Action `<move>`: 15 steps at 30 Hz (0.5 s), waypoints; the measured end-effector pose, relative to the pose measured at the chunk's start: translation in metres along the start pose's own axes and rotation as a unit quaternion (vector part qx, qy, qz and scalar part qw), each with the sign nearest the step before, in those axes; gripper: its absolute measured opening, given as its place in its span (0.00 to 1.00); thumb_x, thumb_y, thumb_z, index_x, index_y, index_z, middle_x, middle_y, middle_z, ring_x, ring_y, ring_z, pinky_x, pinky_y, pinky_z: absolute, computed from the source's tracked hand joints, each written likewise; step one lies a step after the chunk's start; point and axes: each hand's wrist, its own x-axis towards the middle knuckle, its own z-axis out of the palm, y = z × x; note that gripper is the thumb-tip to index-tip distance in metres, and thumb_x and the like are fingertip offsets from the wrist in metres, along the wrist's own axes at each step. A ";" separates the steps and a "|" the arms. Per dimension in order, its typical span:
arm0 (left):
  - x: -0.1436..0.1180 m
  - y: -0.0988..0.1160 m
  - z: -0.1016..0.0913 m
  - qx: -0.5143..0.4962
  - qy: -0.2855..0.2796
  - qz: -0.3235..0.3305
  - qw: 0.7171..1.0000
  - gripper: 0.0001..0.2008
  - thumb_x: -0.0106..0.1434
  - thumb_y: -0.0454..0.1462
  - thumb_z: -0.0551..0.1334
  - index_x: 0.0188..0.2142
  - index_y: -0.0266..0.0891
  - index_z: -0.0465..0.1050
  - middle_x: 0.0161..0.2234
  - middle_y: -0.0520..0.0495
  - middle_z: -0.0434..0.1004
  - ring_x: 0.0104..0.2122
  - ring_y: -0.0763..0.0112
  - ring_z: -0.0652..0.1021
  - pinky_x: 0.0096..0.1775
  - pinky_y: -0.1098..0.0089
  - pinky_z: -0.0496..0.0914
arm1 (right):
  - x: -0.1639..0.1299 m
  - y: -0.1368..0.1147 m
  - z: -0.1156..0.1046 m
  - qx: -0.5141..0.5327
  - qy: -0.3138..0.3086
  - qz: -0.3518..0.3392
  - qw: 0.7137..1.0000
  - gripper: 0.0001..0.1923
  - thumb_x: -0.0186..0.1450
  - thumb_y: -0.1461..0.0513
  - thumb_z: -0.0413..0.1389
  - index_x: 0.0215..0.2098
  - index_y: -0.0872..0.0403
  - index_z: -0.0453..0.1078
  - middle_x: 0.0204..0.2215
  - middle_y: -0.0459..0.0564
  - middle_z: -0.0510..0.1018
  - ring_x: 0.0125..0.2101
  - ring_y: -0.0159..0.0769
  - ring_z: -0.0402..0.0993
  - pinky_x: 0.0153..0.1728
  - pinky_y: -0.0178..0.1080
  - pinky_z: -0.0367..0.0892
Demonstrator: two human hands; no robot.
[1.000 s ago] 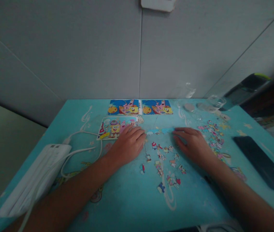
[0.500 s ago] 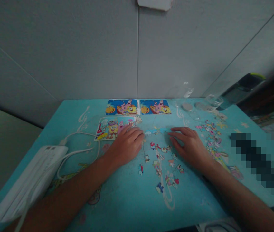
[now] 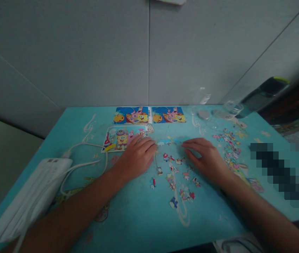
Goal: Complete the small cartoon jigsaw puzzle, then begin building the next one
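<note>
On the turquoise table (image 3: pixel 138 211), left hand (image 3: pixel 136 158) and right hand (image 3: pixel 204 158) lie flat, fingers spread, flanking a joined puzzle strip (image 3: pixel 169 141).

Pretty dim shot, everything is looking murky and blue-grey with no obvious light source showing. No hard shadows or glare either, the light is falling flat and soft. The wide lens is bending things hard: the wall (image 3: pixel 86 52) seams are fanning outward toward 10 and 2 o'clock, and the table (image 3: pixel 138 218) edges are splaying. Corners at 7 and 5 o'clock are going soft and smeary. A pixelated block (image 3: pixel 281 168) is sitting at 3 o'clock. The puzzle pieces (image 3: pixel 175 175) near centre are staying reasonably sharp.
</note>
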 end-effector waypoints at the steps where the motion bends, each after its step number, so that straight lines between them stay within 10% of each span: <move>1: 0.000 0.000 0.000 0.000 -0.003 -0.001 1.000 0.14 0.67 0.32 0.58 0.51 0.35 0.73 0.51 0.40 0.78 0.53 0.58 0.75 0.61 0.48 0.61 | 0.000 -0.003 0.001 0.012 -0.006 -0.011 1.000 0.11 0.70 0.63 0.55 0.47 0.51 0.76 0.45 0.52 0.80 0.45 0.43 0.75 0.49 0.48 0.69; 15: 0.002 0.002 -0.002 -0.001 -0.006 -0.015 1.000 0.12 0.67 0.31 0.57 0.48 0.36 0.74 0.49 0.42 0.78 0.53 0.59 0.75 0.62 0.49 0.60 | -0.011 -0.053 0.018 0.072 -0.102 -0.089 0.988 0.10 0.70 0.60 0.56 0.48 0.49 0.76 0.45 0.51 0.79 0.46 0.43 0.73 0.48 0.48 0.67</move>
